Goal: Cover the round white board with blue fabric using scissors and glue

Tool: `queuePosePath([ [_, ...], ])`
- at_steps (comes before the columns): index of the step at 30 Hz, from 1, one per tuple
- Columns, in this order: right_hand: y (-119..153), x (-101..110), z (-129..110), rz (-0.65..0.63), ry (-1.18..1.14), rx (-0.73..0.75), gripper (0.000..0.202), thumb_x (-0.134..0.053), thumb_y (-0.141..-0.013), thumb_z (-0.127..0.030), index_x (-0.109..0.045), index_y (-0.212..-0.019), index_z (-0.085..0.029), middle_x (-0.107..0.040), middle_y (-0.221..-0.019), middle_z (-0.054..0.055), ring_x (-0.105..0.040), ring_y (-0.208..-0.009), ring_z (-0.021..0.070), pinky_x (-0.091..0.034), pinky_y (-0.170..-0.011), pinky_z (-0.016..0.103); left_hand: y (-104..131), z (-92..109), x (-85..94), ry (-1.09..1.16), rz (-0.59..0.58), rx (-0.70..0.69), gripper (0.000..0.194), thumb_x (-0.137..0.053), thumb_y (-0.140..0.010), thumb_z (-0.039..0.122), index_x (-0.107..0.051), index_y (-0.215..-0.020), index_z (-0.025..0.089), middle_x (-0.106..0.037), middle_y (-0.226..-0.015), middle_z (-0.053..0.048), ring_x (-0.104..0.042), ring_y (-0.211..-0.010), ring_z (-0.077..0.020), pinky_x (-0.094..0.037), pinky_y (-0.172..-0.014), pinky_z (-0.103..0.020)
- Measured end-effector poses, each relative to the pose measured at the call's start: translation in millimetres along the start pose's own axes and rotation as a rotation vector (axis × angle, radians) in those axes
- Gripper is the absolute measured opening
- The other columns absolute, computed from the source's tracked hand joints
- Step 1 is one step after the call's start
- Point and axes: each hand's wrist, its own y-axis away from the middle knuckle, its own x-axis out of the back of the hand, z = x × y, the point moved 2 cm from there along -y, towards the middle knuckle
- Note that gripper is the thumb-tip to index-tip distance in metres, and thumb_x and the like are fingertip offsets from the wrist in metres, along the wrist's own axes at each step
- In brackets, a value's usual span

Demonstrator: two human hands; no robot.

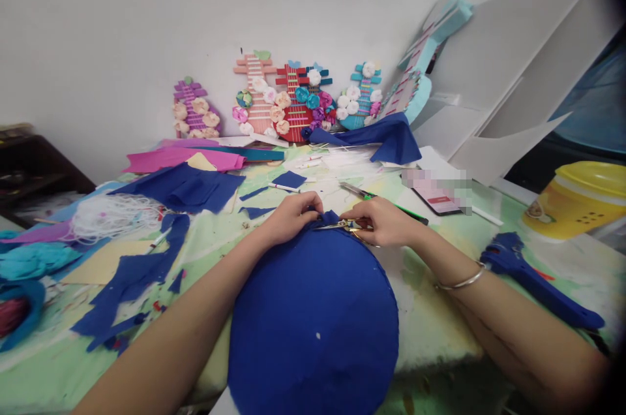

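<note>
A large rounded blue piece (313, 310), covered in thin blue sheet that could be paper or cloth, lies at the table's near edge between my forearms. My left hand (295, 216) pinches the sheet at its far edge, thumb and fingers closed. In my right hand (388, 220) is a pair of scissors (332, 226) with gold-coloured handles. Their blades point left along that far edge, close to the left fingertips. A small fold of blue sheet stands up there. How far apart the blades are is hard to see.
Beyond my right hand lie a utility knife (357, 191) and a phone (435, 193). A blue glue gun (542, 278) and a yellow tub (577, 199) are at the right. Blue scraps (127, 278) and white string (115, 216) cover the left. Flower-decorated instrument models (296, 108) lean on the wall.
</note>
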Motion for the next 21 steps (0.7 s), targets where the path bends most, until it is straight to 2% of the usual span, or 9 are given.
queuePosePath([
  [9, -2.7, 0.6, -1.8, -0.055, 0.046, 0.023, 0.016, -0.058, -0.072, -0.016, -0.066, -0.085, -0.018, -0.051, -0.061, -0.004, -0.044, -0.056, 0.0105, -0.026, -0.059, 0.028, -1.4, 9.3, -5.8, 0.039, -0.002, -0.062, 0.010, -0.050, -0.071, 0.012, -0.057, -0.075, 0.018, -0.061, -0.078, 0.000, -0.054, -0.077, -0.0152, -0.041, -0.075, -0.028],
  [16, -3.6, 0.4, -4.1, -0.073, 0.128, 0.050, 0.004, -0.056, -0.072, -0.015, -0.057, -0.069, -0.018, -0.048, -0.059, -0.004, -0.042, -0.056, 0.0097, -0.023, -0.058, 0.027, -2.2, 5.4, -4.5, 0.036, 0.039, -0.097, 0.006, -0.053, -0.073, 0.013, -0.058, -0.073, 0.017, -0.060, -0.073, 0.000, -0.054, -0.074, -0.0144, -0.040, -0.070, -0.026],
  [21, -3.2, -0.3, -5.0, -0.062, 0.183, 0.046, 0.004, -0.055, -0.071, -0.015, -0.058, -0.072, -0.018, -0.049, -0.059, -0.004, -0.042, -0.056, 0.0102, -0.023, -0.057, 0.027, -2.0, 7.1, -4.3, 0.055, 0.036, -0.092, 0.006, -0.054, -0.072, 0.012, -0.059, -0.072, 0.016, -0.060, -0.071, 0.001, -0.053, -0.071, -0.0130, -0.039, -0.069, -0.025],
])
